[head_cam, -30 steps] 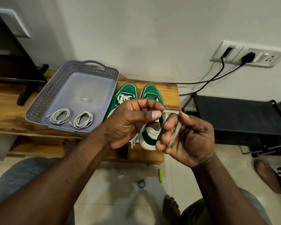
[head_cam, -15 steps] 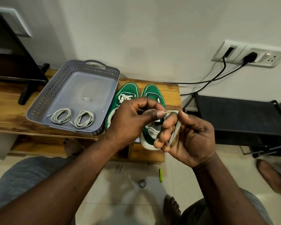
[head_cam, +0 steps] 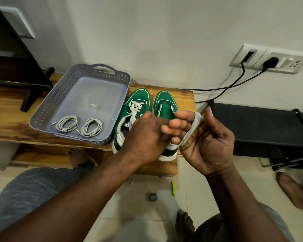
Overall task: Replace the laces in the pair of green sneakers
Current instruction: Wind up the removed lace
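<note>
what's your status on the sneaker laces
Right hand holds lace looped round fingers; left hand beside it, grip hidden. Sneaker by tray laced. Nothing in the way.

Beyond your fingers (head_cam: 175, 126) a plain white wall (head_cam: 164, 41) rises behind a wooden bench (head_cam: 7, 119). Up and to the right of them, a white socket panel (head_cam: 285, 62) holds two black cables (head_cam: 234, 84). Just right of them stands a black rack (head_cam: 261, 123). Far left of them a black TV (head_cam: 16, 67) stands on the bench. Below them lies a pale tiled floor (head_cam: 142, 222).
</note>
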A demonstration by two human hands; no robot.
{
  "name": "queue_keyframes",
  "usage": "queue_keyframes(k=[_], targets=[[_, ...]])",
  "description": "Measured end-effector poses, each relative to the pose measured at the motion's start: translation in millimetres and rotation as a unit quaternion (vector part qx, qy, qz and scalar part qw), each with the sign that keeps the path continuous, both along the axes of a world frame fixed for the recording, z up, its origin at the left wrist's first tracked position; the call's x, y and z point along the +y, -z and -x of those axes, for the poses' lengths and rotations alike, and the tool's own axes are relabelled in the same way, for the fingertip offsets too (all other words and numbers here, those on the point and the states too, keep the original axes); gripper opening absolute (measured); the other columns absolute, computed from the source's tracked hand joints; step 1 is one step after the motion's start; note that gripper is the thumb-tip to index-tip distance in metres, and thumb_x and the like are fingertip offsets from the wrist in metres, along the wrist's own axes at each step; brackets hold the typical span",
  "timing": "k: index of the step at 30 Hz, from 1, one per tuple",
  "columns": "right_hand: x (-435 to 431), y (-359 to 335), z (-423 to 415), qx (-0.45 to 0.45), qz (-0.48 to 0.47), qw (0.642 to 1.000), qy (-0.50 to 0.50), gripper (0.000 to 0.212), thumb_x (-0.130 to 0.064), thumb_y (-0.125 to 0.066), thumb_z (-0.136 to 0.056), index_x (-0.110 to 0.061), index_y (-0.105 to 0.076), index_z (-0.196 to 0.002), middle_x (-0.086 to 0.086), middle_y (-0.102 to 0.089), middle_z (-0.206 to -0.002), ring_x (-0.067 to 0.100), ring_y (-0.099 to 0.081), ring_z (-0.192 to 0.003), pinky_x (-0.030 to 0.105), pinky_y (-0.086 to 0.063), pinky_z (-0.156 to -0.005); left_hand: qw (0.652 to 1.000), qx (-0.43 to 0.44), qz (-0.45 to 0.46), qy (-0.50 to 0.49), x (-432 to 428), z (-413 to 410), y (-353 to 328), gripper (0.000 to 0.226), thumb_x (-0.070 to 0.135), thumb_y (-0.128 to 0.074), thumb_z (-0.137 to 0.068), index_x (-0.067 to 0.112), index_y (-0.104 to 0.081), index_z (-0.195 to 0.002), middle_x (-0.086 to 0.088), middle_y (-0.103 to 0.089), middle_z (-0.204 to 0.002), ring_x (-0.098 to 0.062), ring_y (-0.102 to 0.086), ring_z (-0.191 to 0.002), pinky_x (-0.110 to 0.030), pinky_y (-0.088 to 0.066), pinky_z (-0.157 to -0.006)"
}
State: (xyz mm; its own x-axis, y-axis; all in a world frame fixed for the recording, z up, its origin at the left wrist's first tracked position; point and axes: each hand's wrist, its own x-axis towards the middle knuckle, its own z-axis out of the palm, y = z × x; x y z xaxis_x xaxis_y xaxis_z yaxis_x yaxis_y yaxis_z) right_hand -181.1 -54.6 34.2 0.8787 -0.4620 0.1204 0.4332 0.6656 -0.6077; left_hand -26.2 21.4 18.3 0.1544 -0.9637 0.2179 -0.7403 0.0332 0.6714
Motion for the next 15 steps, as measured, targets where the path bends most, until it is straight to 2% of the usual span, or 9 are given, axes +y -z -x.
queue_keyframes(k=[2, 4, 7, 9, 11, 13, 15], targets=[[-1.8, -1.1, 0.6, -0.007, -0.001, 0.999, 0.031, 0.069, -0.049, -0.036, -0.107, 0.010, -0.063, -0.131, 0.027, -0.071, -0.123, 0.044, -0.066, -0.122, 0.039, -0.059, -0.096, 0.999, -0.002, -0.050, 0.012, -0.2, -0.5, 3.4, 0.011, 0.036, -0.063, -0.096, 0.031, -0.073, -0.098, 0.005, -0.065, -0.091, -0.016, -0.057, -0.089, -0.043, -0.054, -0.078], [-4.5, -3.0, 1.9, -0.016, -0.002, 0.998, 0.062, 0.074, -0.053, -0.033, -0.105, 0.010, -0.060, -0.134, 0.027, -0.069, -0.127, 0.045, -0.062, -0.128, 0.041, -0.058, -0.100, 0.995, 0.033, -0.087, 0.027, 0.1, 0.2, 1.4, 0.009, 0.042, -0.067, -0.097, 0.036, -0.075, -0.098, 0.006, -0.071, -0.097, -0.008, -0.061, -0.087, -0.031, -0.051, -0.077], [-9.8, -5.7, 3.9, -0.010, 0.008, 0.993, 0.115, 0.079, -0.057, -0.032, -0.103, 0.009, -0.054, -0.140, 0.027, -0.064, -0.137, 0.046, -0.053, -0.138, 0.043, -0.050, -0.109, 0.986, 0.119, -0.115, 0.034, 0.8, 3.9, -6.0, 0.015, 0.035, -0.073, -0.096, 0.026, -0.078, -0.087, 0.009, -0.075, -0.081, -0.003, -0.066, -0.076, -0.022, -0.042, -0.070], [-12.0, -8.0, 4.5, -0.004, 0.019, 0.989, 0.146, 0.082, -0.059, -0.032, -0.102, 0.010, -0.047, -0.145, 0.028, -0.059, -0.142, 0.047, -0.045, -0.144, 0.045, -0.043, -0.116, 0.972, 0.182, -0.145, 0.039, 1.5, 5.5, -11.0, 0.013, 0.031, -0.076, -0.095, 0.022, -0.080, -0.086, 0.007, -0.077, -0.080, -0.006, -0.070, -0.077, -0.024, -0.050, -0.073], [-12.3, -10.2, 4.2, 0.008, 0.035, 0.984, 0.176, 0.086, -0.059, -0.033, -0.101, 0.011, -0.038, -0.150, 0.030, -0.055, -0.147, 0.048, -0.040, -0.147, 0.048, -0.038, -0.120, 0.957, 0.221, -0.180, 0.057, 2.2, 6.5, -13.1, 0.012, 0.028, -0.078, -0.093, 0.023, -0.081, -0.083, 0.007, -0.078, -0.081, -0.011, -0.072, -0.082, -0.036, -0.058, -0.084], [-11.3, -11.7, 4.0, 0.031, 0.064, 0.976, 0.207, 0.090, -0.059, -0.031, -0.100, 0.014, -0.032, -0.152, 0.032, -0.051, -0.149, 0.048, -0.042, -0.147, 0.049, -0.036, -0.121, 0.938, 0.263, -0.208, 0.082, 3.8, 7.0, -15.7, 0.013, 0.022, -0.076, -0.095, 0.022, -0.083, -0.084, 0.006, -0.079, -0.084, -0.012, -0.073, -0.087, -0.046, -0.058, -0.096], [-9.9, -11.9, 3.4, 0.048, 0.090, 0.969, 0.224, 0.091, -0.059, -0.033, -0.099, 0.015, -0.031, -0.153, 0.034, -0.049, -0.150, 0.047, -0.044, -0.145, 0.050, -0.038, -0.121, 0.913, 0.324, -0.230, 0.097, 5.7, 6.1, -20.1, 0.016, 0.014, -0.070, -0.096, 0.013, -0.084, -0.089, 0.001, -0.080, -0.087, -0.013, -0.073, -0.089, -0.041, -0.057, -0.097]])
